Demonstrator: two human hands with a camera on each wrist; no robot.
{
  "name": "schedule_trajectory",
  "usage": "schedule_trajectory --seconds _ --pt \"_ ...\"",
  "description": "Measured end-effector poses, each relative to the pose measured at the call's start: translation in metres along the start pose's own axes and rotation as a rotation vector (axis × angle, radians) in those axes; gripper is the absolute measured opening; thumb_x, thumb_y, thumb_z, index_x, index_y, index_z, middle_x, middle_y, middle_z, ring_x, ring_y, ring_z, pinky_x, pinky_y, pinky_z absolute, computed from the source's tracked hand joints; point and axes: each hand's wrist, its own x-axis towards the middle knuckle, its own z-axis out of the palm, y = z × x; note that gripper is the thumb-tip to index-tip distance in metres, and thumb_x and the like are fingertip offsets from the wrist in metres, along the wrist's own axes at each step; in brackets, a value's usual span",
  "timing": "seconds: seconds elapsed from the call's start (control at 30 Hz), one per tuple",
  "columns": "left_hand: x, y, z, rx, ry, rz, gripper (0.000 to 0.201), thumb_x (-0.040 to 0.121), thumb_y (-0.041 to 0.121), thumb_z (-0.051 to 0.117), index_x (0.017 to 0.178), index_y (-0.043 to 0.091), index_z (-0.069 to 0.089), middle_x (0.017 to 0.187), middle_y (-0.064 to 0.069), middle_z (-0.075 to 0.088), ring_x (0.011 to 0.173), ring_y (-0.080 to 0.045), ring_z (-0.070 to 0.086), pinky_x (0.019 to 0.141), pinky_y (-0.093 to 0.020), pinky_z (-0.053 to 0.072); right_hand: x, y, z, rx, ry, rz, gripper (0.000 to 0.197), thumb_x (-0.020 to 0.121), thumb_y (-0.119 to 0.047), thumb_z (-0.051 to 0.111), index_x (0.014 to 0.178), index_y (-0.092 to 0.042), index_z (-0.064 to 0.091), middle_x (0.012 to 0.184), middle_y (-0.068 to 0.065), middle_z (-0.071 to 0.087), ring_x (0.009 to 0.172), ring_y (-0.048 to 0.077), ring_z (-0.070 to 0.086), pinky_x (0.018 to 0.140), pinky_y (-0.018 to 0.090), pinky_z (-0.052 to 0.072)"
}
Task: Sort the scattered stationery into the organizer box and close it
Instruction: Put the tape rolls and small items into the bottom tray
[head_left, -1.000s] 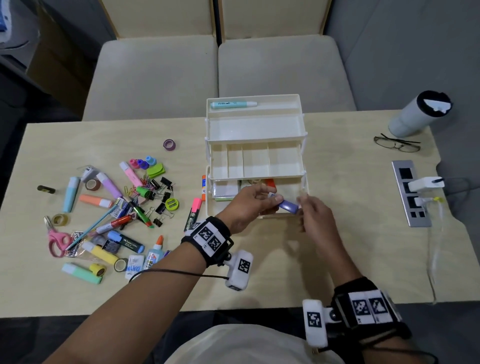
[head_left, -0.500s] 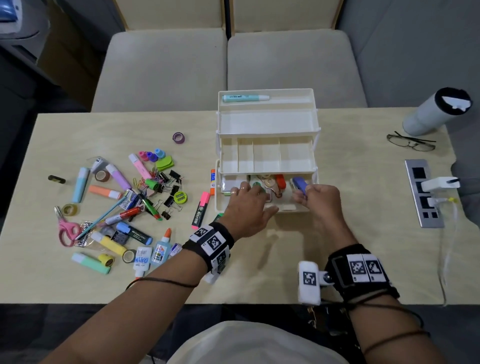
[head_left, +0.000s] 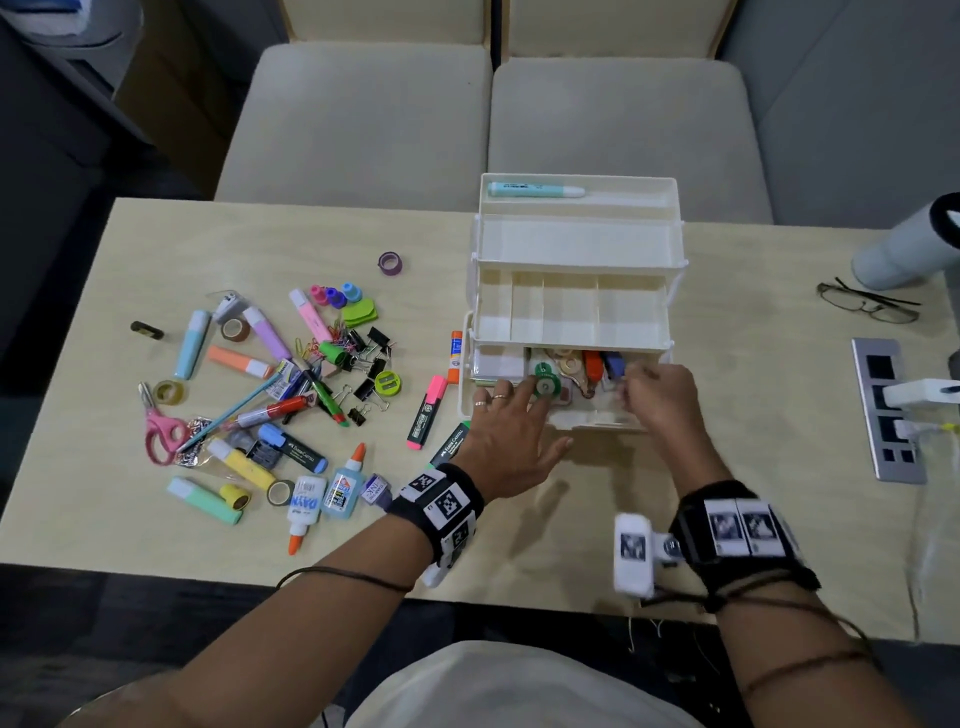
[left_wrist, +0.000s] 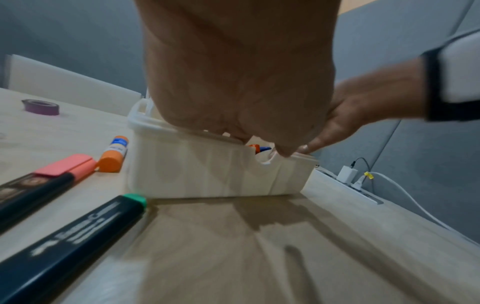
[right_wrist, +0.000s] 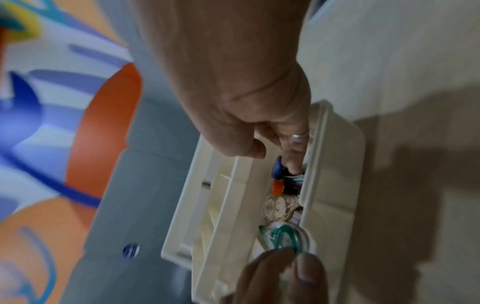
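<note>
The white organizer box (head_left: 574, 249) stands fanned open in stepped tiers near the tabletop's (head_left: 753, 364) far edge, right of the scattered stationery pile (head_left: 270, 395); bare wood lies between box and near edge. The left hand (head_left: 511, 439) pinches a green tape dispenser (head_left: 546, 382) in the bottom tray. The right hand (head_left: 662, 397), fingers curled, presses a blue item (right_wrist: 277, 169) into that tray's right end.

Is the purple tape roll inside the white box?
No, the purple tape roll lies on the table, left of the white box.
</note>
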Motion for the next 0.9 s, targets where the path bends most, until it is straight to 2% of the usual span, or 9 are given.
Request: schedule_trajectory --seconds 0.07,0.13,0.2,0.3,0.37,0.5,0.63,0.77,0.9 --pt "-0.002 -0.003 0.002 0.022 -0.006 0.015 0.077 0.099 0.063 0.040 0.160 0.019 0.025 0.169 -0.011 0.018 0.145 -0.043 0.031 0.117 -0.063 0.024 -0.022 0.002 -0.006 -0.205 0.083 -0.251 0.017 0.099 -0.017 0.058 0.087 -0.017 0.069 0.079 -0.003 0.067 0.073 0.017 0.062 0.062 0.024 0.047" --pt "-0.002 -0.005 0.002 0.039 -0.004 0.026 0.079 0.098 0.059 0.046 0.160 0.017 0.023 0.170 -0.011 0.015 0.144 -0.044 0.032 0.117 -0.062 0.026 -0.034 0.006 0.000 -0.330 0.065 -0.460 0.014 0.102 -0.020 0.059 0.101 -0.019 0.073 0.087 -0.002 0.071 0.076 0.018 0.065 0.066 0.027 0.051" --pt "0.001 -0.005 0.000 0.069 -0.010 0.043 0.080 0.097 0.059 0.046 0.162 0.018 0.022 0.172 -0.008 0.010 0.145 -0.044 0.030 0.117 -0.061 0.027 -0.035 0.010 0.014 -0.459 -0.049 -0.549 0.022 0.103 -0.023 0.057 0.119 -0.020 0.072 0.090 0.002 0.074 0.077 0.022 0.069 0.069 0.035 0.058" --pt "0.008 -0.005 -0.005 0.123 -0.042 0.059 0.081 0.094 0.062 0.051 0.161 0.023 0.025 0.172 -0.005 0.013 0.146 -0.043 0.030 0.117 -0.060 0.028 -0.029 0.008 0.031 -0.663 -0.121 -0.565 0.033 0.104 -0.023 0.055 0.136 -0.021 0.063 0.091 0.007 0.072 0.080 0.028 0.066 0.066 0.035 0.051" --pt "0.012 -0.007 -0.007 0.120 -0.048 0.053 0.081 0.091 0.062 0.055 0.159 0.026 0.029 0.170 -0.005 0.019 0.144 -0.043 0.033 0.117 -0.061 0.029 -0.025 0.003 0.037 -0.728 -0.121 -0.536 0.028 0.104 -0.023 0.055 0.132 -0.020 0.063 0.089 0.005 0.069 0.077 0.025 0.061 0.066 0.034 0.047" --pt "0.012 -0.012 -0.001 0.113 -0.029 0.056 0.077 0.091 0.058 0.057 0.156 0.026 0.033 0.169 -0.003 0.023 0.139 -0.041 0.038 0.115 -0.060 0.031 -0.021 -0.003 0.047 -0.803 -0.134 -0.501 0.012 0.103 -0.021 0.059 0.106 -0.012 0.066 0.076 -0.003 0.057 0.071 0.022 0.059 0.062 0.031 0.043" --pt "0.009 -0.015 0.001 0.093 0.005 0.061 0.075 0.090 0.054 0.061 0.154 0.025 0.035 0.166 -0.004 0.026 0.135 -0.038 0.039 0.111 -0.057 0.036 -0.025 -0.004 0.051 -0.794 -0.110 -0.491 0.010 0.102 -0.019 0.061 0.098 -0.011 0.066 0.070 -0.005 0.053 0.068 0.021 0.059 0.056 0.029 0.038" --pt "0.007 -0.015 0.000 0.081 0.049 0.054 0.071 0.085 0.050 0.065 0.146 0.023 0.042 0.156 -0.012 0.036 0.129 -0.038 0.044 0.107 -0.055 0.039 -0.030 -0.010 0.054 -0.832 -0.073 -0.433 0.012 0.101 -0.022 0.062 0.093 -0.014 0.066 0.074 0.000 0.060 0.069 0.023 0.060 0.060 0.030 0.041" --pt "0.007 -0.017 0.005 0.082 0.077 0.057 0.073 0.084 0.050 0.065 0.147 0.022 0.042 0.154 -0.014 0.038 0.128 -0.038 0.046 0.102 -0.054 0.043 -0.030 -0.013 0.052 -0.901 -0.049 -0.382 0.018 0.100 -0.028 0.061 0.087 -0.017 0.067 0.076 0.002 0.068 0.071 0.024 0.065 0.068 0.033 0.048"
